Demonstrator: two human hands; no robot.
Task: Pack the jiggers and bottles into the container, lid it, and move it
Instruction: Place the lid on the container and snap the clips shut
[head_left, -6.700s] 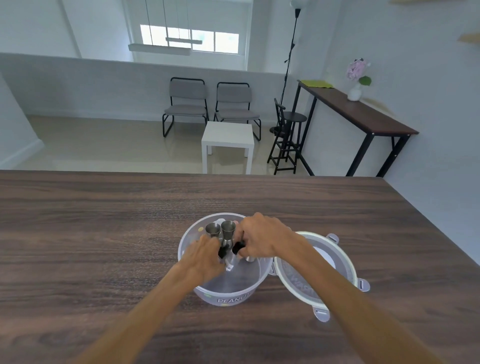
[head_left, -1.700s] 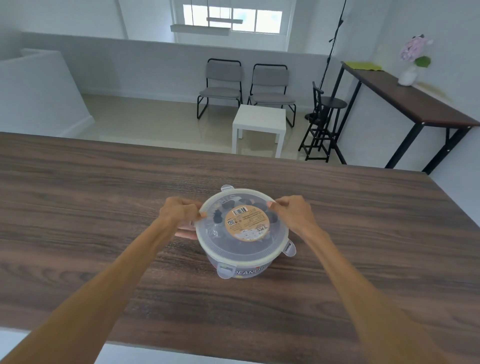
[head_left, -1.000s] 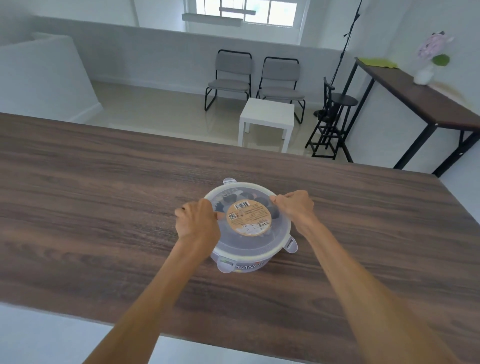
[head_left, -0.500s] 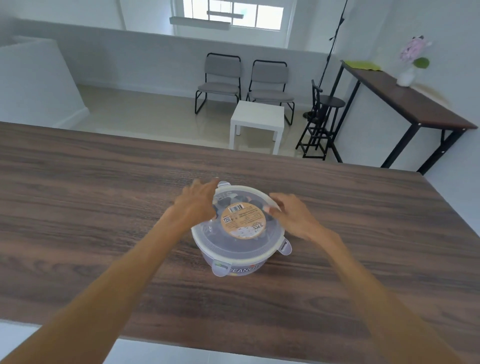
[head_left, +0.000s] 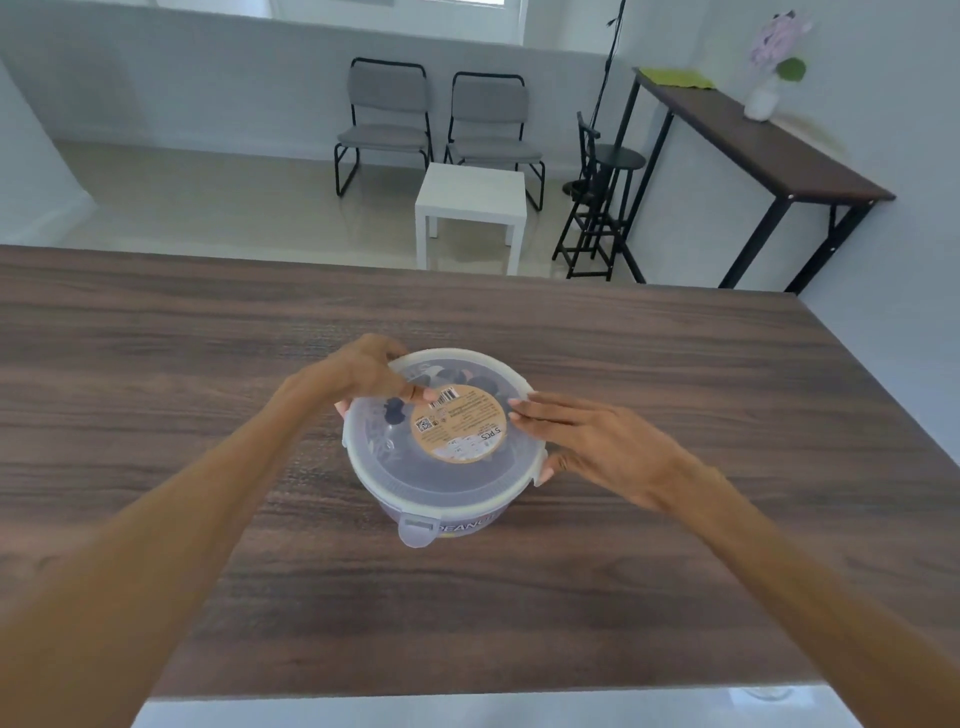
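The container (head_left: 457, 512), a round translucent tub, sits on the dark wood-grain surface (head_left: 156, 364) between the two hands, with its lid (head_left: 395, 467) resting on top. A round tan label (head_left: 460, 428) with a barcode and small print is stuck on the lid's centre. Dark shapes show dimly through the lid under the left fingers, too blurred to identify. One clip tab (head_left: 415, 532) hangs down the container's side nearest the person; printed letters on the wall beside it are partly hidden by the lid's edge.

The left hand (head_left: 358, 376) curls over the far-left rim of the lid, its thumb pressed onto the lid top next to the label and its other fingers wrapped down over the edge, so it grips the lid's rim. The right hand (head_left: 597, 441) lies on the opposite side, fingers stretched flat with their tips touching the lid top at the label's right edge, while the thumb reaches under the rim at the clip there; it pinches the rim rather than closing into a fist.

Beyond the hands and past the surface's far edge, a white side table (head_left: 472, 195) stands on the floor in front of two grey chairs (head_left: 436, 119). Further off on the right hand's side, a tall dark table (head_left: 753, 140) carries a white vase (head_left: 758, 104) of flowers.
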